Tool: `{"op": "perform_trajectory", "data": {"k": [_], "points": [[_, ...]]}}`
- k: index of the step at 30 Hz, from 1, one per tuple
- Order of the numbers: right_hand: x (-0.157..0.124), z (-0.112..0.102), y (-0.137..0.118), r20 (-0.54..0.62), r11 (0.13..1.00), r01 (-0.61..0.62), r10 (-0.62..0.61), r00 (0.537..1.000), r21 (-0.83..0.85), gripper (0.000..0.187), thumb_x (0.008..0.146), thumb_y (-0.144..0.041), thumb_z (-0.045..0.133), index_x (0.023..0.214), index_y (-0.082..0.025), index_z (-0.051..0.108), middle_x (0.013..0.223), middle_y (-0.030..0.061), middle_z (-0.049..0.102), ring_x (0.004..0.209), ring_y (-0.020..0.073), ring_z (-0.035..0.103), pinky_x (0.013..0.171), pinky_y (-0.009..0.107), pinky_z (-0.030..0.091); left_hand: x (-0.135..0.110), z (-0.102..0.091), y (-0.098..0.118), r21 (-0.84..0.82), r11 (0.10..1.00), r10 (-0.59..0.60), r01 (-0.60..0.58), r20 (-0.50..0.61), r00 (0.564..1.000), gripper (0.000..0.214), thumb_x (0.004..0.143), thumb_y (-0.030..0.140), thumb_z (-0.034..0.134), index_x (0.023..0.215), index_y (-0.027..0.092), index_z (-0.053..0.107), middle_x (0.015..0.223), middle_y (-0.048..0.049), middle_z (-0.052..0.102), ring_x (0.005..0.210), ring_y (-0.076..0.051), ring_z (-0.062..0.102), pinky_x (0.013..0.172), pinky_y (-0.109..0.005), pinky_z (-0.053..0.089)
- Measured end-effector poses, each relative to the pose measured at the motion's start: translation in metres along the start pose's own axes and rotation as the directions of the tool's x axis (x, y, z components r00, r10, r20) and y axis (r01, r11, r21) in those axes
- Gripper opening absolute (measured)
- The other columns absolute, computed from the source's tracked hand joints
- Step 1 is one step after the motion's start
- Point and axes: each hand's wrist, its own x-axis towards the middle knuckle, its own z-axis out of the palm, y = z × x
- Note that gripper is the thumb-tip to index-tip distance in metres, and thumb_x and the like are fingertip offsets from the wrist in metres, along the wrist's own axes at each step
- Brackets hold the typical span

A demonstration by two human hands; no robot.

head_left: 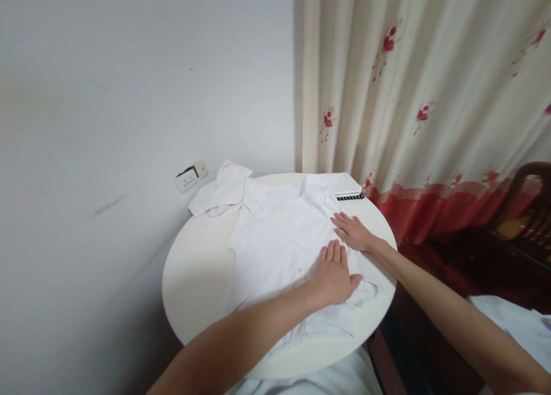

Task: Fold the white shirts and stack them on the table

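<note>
A white short-sleeved shirt [271, 240] lies spread over a round white table [193, 280], its collar end toward the wall and its sleeves out to both sides. A button shows on its front. My left hand [333, 274] rests flat on the lower right part of the shirt, fingers stretched out and pointing away from me. Just beyond it, my right hand [353, 232] lies flat near the shirt's right side edge, fingers extended to the left. Neither hand grips the cloth. Under the right sleeve, a black spiral-like strip [350, 197] partly shows.
A pale wall [142, 85] with a power socket [186, 179] stands close on the left and behind. Behind the table on the right hangs a cream and red flowered curtain [365, 96]. A dark wooden chair [523, 211] is at the far right.
</note>
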Motion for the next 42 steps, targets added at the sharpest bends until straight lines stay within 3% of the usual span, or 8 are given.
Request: {"op": "perform_trajectory", "data": {"k": [11, 15, 19, 22, 25, 27, 36, 42], "points": [[-0.001, 0.013, 0.015, -0.201, 0.998, -0.038, 0.049, 0.978, 0.057, 0.051, 0.097, -0.025, 0.035, 0.144, -0.018, 0.052, 0.157, 0.0138, 0.042, 0.148, 0.0322, 0.031, 0.115, 0.062, 0.029, 0.000, -0.014, -0.003, -0.021, 0.999, 0.029, -0.029, 0.022, 0.999, 0.079, 0.100, 0.057, 0.036, 0.150, -0.005, 0.035, 0.159, -0.0295, 0.028, 0.150, -0.040, 0.023, 0.120, -0.053, 0.025], [-0.004, 0.007, 0.035, -0.496, 0.956, -0.159, 0.266, 0.827, 0.247, 0.043, 0.088, -0.018, 0.037, 0.118, -0.016, 0.067, 0.132, 0.0158, 0.064, 0.132, 0.0314, 0.051, 0.111, 0.054, 0.039, 0.011, -0.027, -0.019, -0.098, 0.995, -0.009, -0.002, -0.117, 0.993, 0.047, 0.106, 0.036, 0.027, 0.129, 0.013, 0.061, 0.131, -0.0143, 0.065, 0.123, -0.027, 0.061, 0.105, -0.041, 0.046], [-0.008, -0.001, 0.035, -0.624, 0.934, -0.135, 0.323, 0.711, 0.329, 0.046, 0.089, -0.021, 0.034, 0.122, -0.015, 0.064, 0.128, 0.0169, 0.064, 0.126, 0.0293, 0.056, 0.110, 0.049, 0.042, 0.020, -0.019, -0.035, -0.051, 0.998, -0.058, 0.045, -0.284, 0.957, 0.043, 0.104, 0.024, 0.030, 0.138, 0.013, 0.053, 0.144, -0.0121, 0.057, 0.135, -0.023, 0.050, 0.114, -0.040, 0.037], [-0.009, -0.002, 0.017, -0.583, 0.958, 0.037, 0.142, 0.800, 0.284, 0.048, 0.095, -0.025, 0.031, 0.133, -0.019, 0.060, 0.144, 0.0130, 0.056, 0.139, 0.0254, 0.045, 0.117, 0.048, 0.034, 0.022, -0.003, -0.042, 0.019, 0.997, -0.073, 0.079, -0.222, 0.972, 0.053, 0.104, 0.038, 0.033, 0.149, 0.012, 0.042, 0.159, -0.0134, 0.038, 0.149, -0.031, 0.029, 0.120, -0.053, 0.026], [-0.009, 0.001, -0.002, -0.309, 0.979, 0.146, -0.097, 0.946, 0.142, 0.049, 0.099, -0.036, 0.036, 0.144, -0.023, 0.053, 0.156, 0.0094, 0.044, 0.150, 0.0262, 0.029, 0.120, 0.055, 0.025, 0.022, 0.009, -0.044, 0.036, 0.993, -0.109, 0.115, -0.140, 0.984, 0.061, 0.104, 0.045, 0.027, 0.154, 0.012, 0.035, 0.164, -0.0131, 0.028, 0.152, -0.033, 0.020, 0.121, -0.058, 0.021], [-0.010, 0.002, -0.008, -0.134, 0.990, 0.134, -0.128, 0.983, 0.034, 0.053, 0.100, -0.041, 0.039, 0.149, -0.023, 0.048, 0.161, 0.0103, 0.035, 0.151, 0.0295, 0.024, 0.119, 0.062, 0.020, 0.022, 0.010, -0.044, 0.035, 0.991, -0.123, 0.129, -0.123, 0.985, 0.063, 0.104, 0.046, 0.024, 0.156, 0.011, 0.032, 0.165, -0.0129, 0.025, 0.153, -0.032, 0.017, 0.121, -0.058, 0.018], [-0.012, 0.003, -0.006, -0.039, 0.991, 0.100, -0.104, 0.994, -0.092, 0.056, 0.102, -0.042, 0.036, 0.154, -0.022, 0.040, 0.163, 0.0126, 0.028, 0.152, 0.0318, 0.022, 0.116, 0.066, 0.022, 0.027, -0.007, -0.049, -0.040, 0.991, -0.130, 0.128, -0.042, 0.991, 0.063, 0.101, 0.041, 0.034, 0.154, 0.007, 0.034, 0.164, -0.0155, 0.026, 0.152, -0.030, 0.021, 0.121, -0.056, 0.021], [-0.032, -0.019, -0.027, -0.158, 0.937, 0.276, -0.312, 0.937, -0.214, 0.049, 0.097, -0.035, 0.048, 0.143, -0.022, 0.054, 0.160, 0.0113, 0.036, 0.152, 0.0315, 0.022, 0.120, 0.064, 0.011, -0.001, -0.088, -0.087, -0.290, 0.955, -0.026, 0.058, 0.113, 0.993, 0.057, 0.101, 0.048, 0.036, 0.147, 0.016, 0.049, 0.151, -0.0102, 0.050, 0.140, -0.025, 0.047, 0.117, -0.038, 0.034]]}}
